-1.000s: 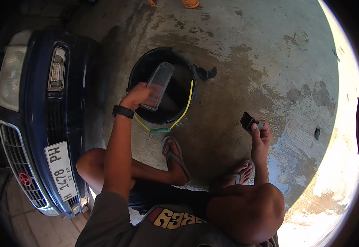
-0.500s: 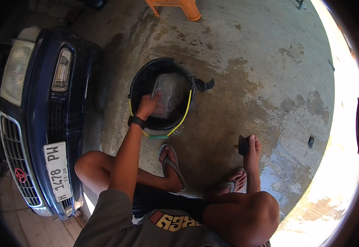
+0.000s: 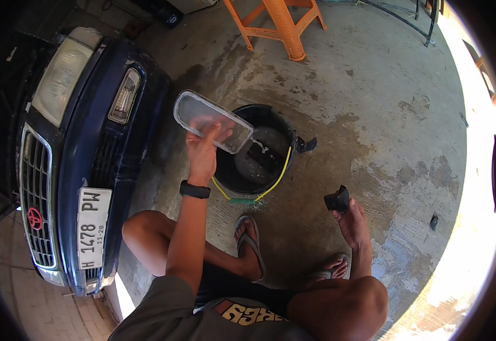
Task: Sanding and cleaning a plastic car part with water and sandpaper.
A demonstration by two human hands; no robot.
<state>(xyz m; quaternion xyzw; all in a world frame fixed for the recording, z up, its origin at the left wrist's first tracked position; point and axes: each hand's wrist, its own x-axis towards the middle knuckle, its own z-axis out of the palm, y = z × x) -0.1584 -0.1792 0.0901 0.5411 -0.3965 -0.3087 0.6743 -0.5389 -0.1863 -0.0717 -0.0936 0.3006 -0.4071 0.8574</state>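
My left hand [image 3: 203, 156] grips a clear, shallow plastic piece [image 3: 195, 109] with rounded corners and a pale rim. Part of the hand shows through it. This piece is held up above the left rim of a black bucket [image 3: 280, 128], which has a yellow handle with a green grip [image 3: 242, 200]. Something dark lies inside the bucket, too unclear to name. Lower right, beside my knee, my right hand [image 3: 355, 228] is closed on a small black piece [image 3: 337, 200], thin and angular; its kind does not show.
A dark blue car front [image 3: 103, 119] stands close on the left. An orange plastic stool [image 3: 285, 28] is beyond the bucket, with a thin dark metal frame [image 3: 428, 28] at the far right. A black strip [image 3: 306, 145] hangs at the bucket's right rim. The concrete floor [image 3: 396, 125] has wet patches.
My left hand has lifted the clear plastic piece up out of the bucket and to the left. My right hand has turned, tilting the black piece. The view has shifted, showing more of the stool.
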